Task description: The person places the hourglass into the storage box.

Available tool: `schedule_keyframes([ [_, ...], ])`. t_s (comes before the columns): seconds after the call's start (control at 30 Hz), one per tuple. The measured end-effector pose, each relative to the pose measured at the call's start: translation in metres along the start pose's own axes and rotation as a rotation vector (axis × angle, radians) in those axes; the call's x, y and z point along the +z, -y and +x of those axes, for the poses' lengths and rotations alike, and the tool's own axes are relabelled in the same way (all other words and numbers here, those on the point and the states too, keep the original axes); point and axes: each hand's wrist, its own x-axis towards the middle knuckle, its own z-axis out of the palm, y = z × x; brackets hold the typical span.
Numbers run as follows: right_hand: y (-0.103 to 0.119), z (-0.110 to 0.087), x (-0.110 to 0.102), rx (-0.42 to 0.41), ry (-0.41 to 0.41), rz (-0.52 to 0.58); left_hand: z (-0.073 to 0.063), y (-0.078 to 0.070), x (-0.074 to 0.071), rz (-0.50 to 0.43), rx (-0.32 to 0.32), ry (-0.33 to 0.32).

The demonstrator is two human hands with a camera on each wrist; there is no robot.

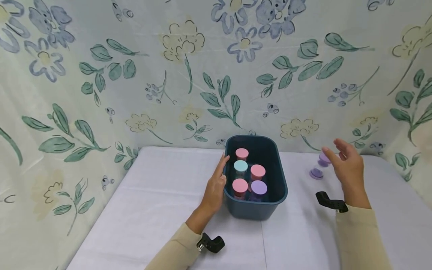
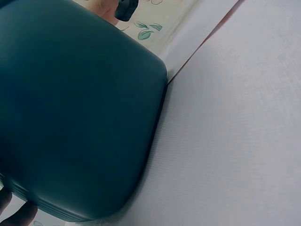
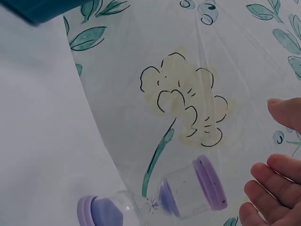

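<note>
A dark blue bin stands on the white table. Inside it several hourglass sand timers stand upright, among them one with a teal cap, a purple-capped one and a pink-capped one. My left hand rests along the bin's left wall; its fingertips touch the wall in the left wrist view. To the right of the bin stands a clear sand timer with purple ends. My right hand is beside that timer, fingers spread from the thumb. In the right wrist view a gap separates the fingers from the timer's purple cap.
A flower-printed cloth hangs behind and beside the table. White cloth covers the tabletop, whose far edge runs just behind the bin. A black wrist mount sticks out from the right sleeve, another from the left.
</note>
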Motion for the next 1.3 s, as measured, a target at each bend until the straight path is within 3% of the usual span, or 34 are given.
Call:
schedule_keyframes([
  [0.27, -0.014, 0.006, -0.004, 0.103, 0.063, 0.004, 0.000, -0.001, -0.001, 0.005, 0.003, -0.001],
  [0.57, -0.023, 0.008, -0.006, 0.110, 0.159, -0.025, 0.001, -0.001, -0.001, -0.005, 0.004, -0.002],
  [1.3, -0.033, 0.009, 0.001, 0.127, 0.180, -0.089, 0.003, -0.001, 0.000, -0.015, -0.013, 0.008],
])
